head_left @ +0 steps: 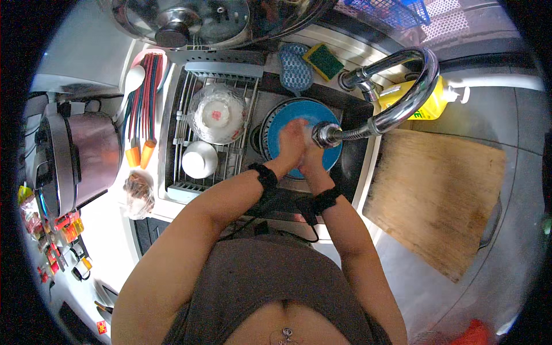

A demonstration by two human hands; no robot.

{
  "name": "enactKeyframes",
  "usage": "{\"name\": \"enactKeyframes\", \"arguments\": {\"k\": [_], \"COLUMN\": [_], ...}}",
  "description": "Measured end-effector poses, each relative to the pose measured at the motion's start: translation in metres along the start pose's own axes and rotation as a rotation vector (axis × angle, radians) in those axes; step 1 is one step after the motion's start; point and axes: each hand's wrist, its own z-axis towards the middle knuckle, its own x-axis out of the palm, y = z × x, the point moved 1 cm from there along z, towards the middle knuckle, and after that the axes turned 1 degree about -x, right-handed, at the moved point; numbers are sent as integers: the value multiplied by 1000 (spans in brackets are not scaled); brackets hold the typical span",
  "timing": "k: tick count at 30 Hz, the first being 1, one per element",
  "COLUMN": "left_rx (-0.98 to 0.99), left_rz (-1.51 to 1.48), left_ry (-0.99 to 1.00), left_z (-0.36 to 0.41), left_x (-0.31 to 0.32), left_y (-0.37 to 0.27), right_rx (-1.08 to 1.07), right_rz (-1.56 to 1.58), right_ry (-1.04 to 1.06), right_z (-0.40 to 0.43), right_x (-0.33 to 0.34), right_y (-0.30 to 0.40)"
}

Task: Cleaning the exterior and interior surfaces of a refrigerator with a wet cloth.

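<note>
Both my hands are together under the faucet head over a round blue basin (276,137) in the sink. My left hand (293,140) lies against my right hand (311,156), which is partly hidden by the chrome faucet (326,134). Whether anything is between them cannot be told. Left of the basin, a clear glass bowl (217,114) and a small white bowl (199,160) rest upside down on a metal rack (241,166). Behind the basin lie a blue mesh scrubber (296,69) and a yellow-green sponge (323,61).
Chopsticks (147,99) and a white spoon (135,79) lie left of the sink, near a rice cooker (86,159). To the right are a yellow detergent bottle (414,101) and a wooden board (435,198). A lidded pot (207,26) stands behind.
</note>
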Motion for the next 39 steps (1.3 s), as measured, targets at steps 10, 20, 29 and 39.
{"name": "enactKeyframes", "arguments": {"k": [10, 20, 29, 39], "left_rx": [-117, -417, -584, 348], "left_rz": [651, -460, -78, 568], "left_ry": [432, 179, 333, 886], "left_z": [15, 5, -34, -42], "left_x": [0, -21, -45, -34], "left_y": [1, 49, 68, 143], "right_rx": [-243, -877, -688, -975], "right_rz": [-1425, -1442, -594, -791], "right_ry": [30, -22, -194, -210], "right_z": [-4, 6, 73, 80], "right_x": [-4, -62, -50, -73], "right_y": [24, 71, 173, 167]}}
